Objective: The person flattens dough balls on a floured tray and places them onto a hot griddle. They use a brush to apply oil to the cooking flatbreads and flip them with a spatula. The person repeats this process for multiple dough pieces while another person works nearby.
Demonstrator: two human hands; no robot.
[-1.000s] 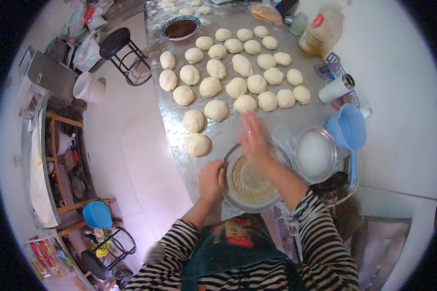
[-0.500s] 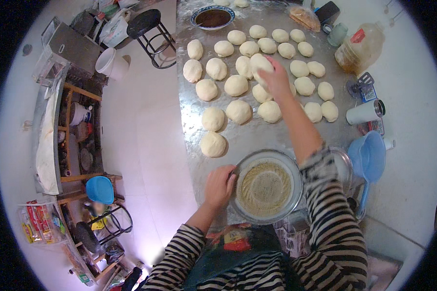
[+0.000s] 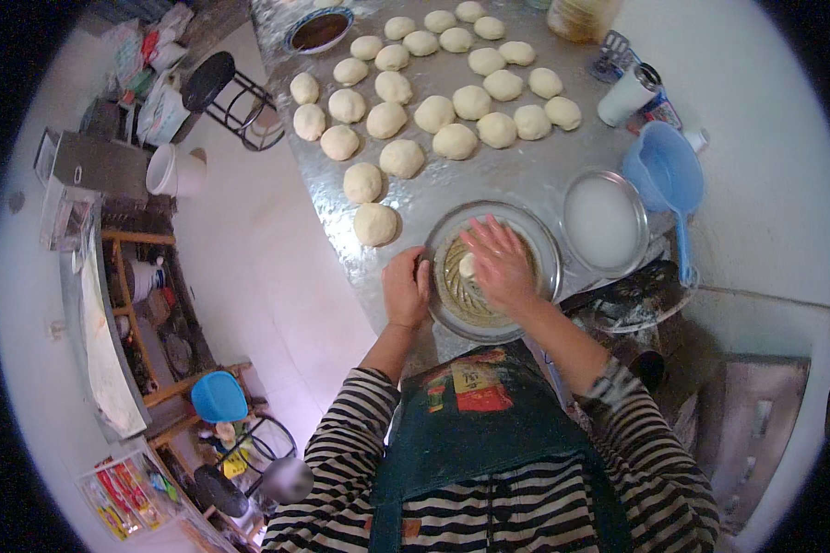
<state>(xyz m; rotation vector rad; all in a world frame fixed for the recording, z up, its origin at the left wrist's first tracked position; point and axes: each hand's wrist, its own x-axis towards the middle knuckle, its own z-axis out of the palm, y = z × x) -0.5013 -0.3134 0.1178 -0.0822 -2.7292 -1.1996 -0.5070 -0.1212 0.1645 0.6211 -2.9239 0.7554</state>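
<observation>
A shallow round metal pan (image 3: pixel 550 241) holds a pale brown, grainy layer with swirled marks. My left hand (image 3: pixel 406 288) is closed on its left rim, thumb on top. Inside the pan my right hand (image 3: pixel 500 267) lies over a dough ball (image 3: pixel 468 266), fingers stretched out and slightly spread. Most of that ball is hidden under the palm; only its left side shows. Beyond the pan, several pale dough balls sit on the metal table in loose rows, the nearest dough ball (image 3: pixel 375 224) left of the pan.
Right of the pan stands a round dish (image 3: pixel 606 221) with a whitish surface, beside a blue long-handled scoop (image 3: pixel 666 170). A white tumbler (image 3: pixel 630 95) and a slotted turner (image 3: pixel 610 57) lie farther back. A patterned bowl of dark sauce (image 3: pixel 319 31) is far left. A black stool (image 3: pixel 210 79) stands beyond the table edge.
My right hand has come from the rows of dough balls down into the pan with one dough ball. My left hand remains at the pan's rim. The view has shifted and turned.
</observation>
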